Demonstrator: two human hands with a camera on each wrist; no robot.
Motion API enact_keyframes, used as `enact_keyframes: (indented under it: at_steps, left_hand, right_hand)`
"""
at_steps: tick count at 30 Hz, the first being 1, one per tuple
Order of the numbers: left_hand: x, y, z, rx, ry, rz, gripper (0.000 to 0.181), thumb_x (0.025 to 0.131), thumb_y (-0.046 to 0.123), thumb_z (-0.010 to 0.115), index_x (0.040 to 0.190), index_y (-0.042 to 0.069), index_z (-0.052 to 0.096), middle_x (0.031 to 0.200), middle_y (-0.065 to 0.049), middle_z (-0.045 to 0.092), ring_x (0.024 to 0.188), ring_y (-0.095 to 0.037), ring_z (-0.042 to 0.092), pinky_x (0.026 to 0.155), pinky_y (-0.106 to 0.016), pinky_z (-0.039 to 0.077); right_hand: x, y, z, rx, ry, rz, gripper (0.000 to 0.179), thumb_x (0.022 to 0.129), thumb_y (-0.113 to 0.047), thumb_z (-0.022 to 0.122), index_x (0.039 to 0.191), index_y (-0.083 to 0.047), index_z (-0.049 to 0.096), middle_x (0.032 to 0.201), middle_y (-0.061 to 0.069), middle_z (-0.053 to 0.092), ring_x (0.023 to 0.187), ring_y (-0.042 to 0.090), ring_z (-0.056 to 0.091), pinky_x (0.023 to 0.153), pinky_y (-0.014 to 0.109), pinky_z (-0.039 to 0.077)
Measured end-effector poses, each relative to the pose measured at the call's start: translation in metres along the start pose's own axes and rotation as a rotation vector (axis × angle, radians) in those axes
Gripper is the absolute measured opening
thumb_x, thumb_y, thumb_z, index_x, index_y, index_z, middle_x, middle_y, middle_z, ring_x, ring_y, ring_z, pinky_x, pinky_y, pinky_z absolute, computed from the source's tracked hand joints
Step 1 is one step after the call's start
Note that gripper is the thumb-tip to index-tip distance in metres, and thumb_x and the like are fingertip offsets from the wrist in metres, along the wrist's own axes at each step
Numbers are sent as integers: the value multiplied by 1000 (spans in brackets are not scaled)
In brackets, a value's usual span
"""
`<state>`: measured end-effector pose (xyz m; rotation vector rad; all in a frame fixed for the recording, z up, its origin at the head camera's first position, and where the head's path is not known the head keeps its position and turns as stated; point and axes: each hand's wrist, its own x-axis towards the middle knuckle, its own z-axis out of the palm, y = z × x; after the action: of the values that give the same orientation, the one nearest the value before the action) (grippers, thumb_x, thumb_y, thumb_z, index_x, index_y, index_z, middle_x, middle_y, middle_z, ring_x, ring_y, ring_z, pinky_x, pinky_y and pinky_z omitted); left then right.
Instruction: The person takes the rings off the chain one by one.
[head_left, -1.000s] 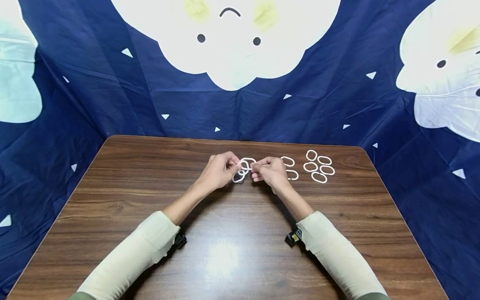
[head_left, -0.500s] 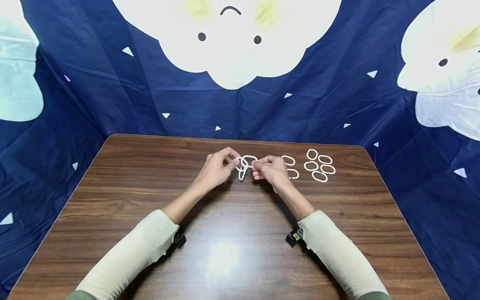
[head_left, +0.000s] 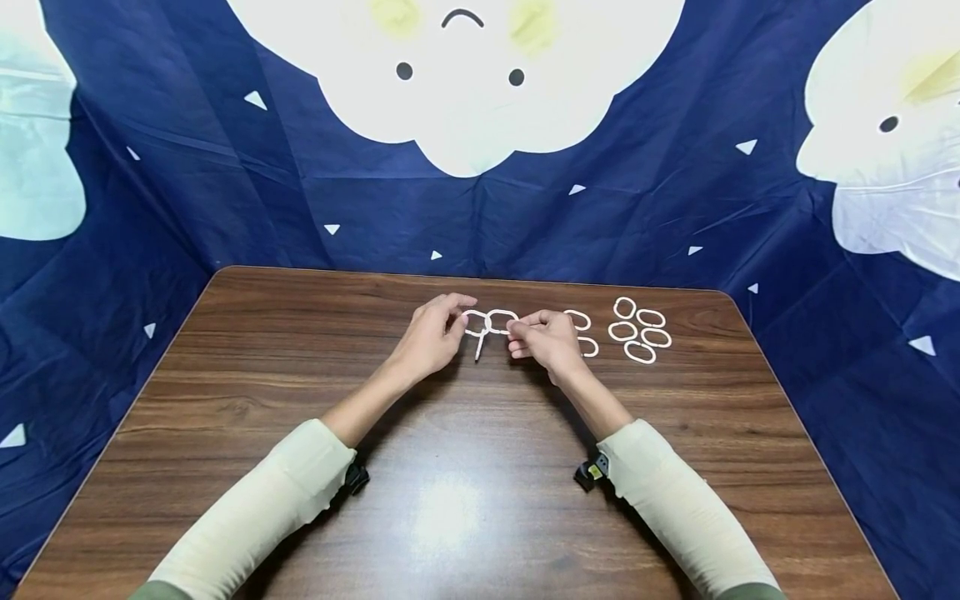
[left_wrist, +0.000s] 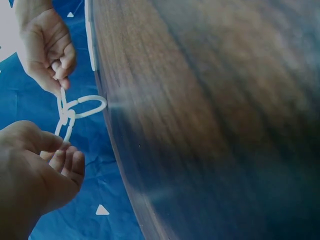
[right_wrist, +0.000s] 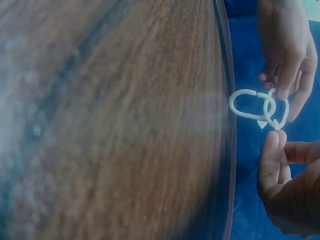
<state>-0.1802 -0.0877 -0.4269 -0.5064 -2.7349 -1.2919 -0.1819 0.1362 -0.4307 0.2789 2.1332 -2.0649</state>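
Three white plastic chain links are joined between the hands. My left hand (head_left: 432, 335) has its thumb at the end of the left link (head_left: 472, 333), with the index finger stretched out above it. Thumb and fingertips of my right hand (head_left: 547, 337) pinch the right link (head_left: 501, 312). Both of these links are held out sideways. A third link (head_left: 478, 348) hangs from where they cross; in the left wrist view this hanging link (left_wrist: 103, 104) juts toward the table, and in the right wrist view the hanging link (right_wrist: 233, 104) shows as a loop with a small gap.
Two loose white links (head_left: 588, 353) lie just behind the right hand, partly covered by it. Farther right, several more links (head_left: 640, 360) lie in a cluster. The wooden table (head_left: 300, 350) ends at a blue cloud-print curtain (head_left: 390, 217).
The bunched links have been spread out into a line between the hands, the third one now hanging edge-on. My left hand has shifted slightly left and its index finger has straightened.
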Motion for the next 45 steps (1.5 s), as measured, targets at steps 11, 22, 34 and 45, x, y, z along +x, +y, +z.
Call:
enact_keyframes:
  at_steps: [11, 22, 34, 45]
  left_hand:
    - [0, -1, 2, 5, 46, -20, 10, 112, 16, 68, 117, 10, 75, 105, -8, 76, 98, -24, 67, 89, -40, 53]
    - [0, 4, 3, 9, 69, -11, 21, 110, 9, 65, 129, 6, 73, 99, -9, 73, 93, -25, 63, 85, -39, 51]
    - [-2, 4, 4, -2, 42, -74, 14, 112, 22, 70, 116, 10, 76, 102, -5, 80, 93, -22, 71, 86, -38, 56]
    - [0, 9, 3, 19, -32, -83, 8, 109, 16, 72, 110, 11, 78, 95, -2, 79, 87, -17, 67, 83, -35, 54]
  right_hand:
    - [-1, -7, -1, 5, 18, -13, 10, 103, 1, 74, 109, 8, 71, 79, 9, 80, 57, 8, 72, 59, 24, 65]
    - [-2, -12, -2, 10, 18, -9, 6, 102, 0, 76, 104, 2, 69, 75, 4, 77, 57, 7, 72, 60, 24, 65]
    - [-3, -14, -1, -12, 36, -36, 8, 102, -2, 76, 104, 1, 69, 81, 11, 81, 57, 8, 73, 59, 24, 65]
    - [-6, -16, -5, 7, 25, -34, 8, 103, 0, 74, 107, 5, 70, 72, 1, 76, 57, 7, 71, 59, 23, 64]
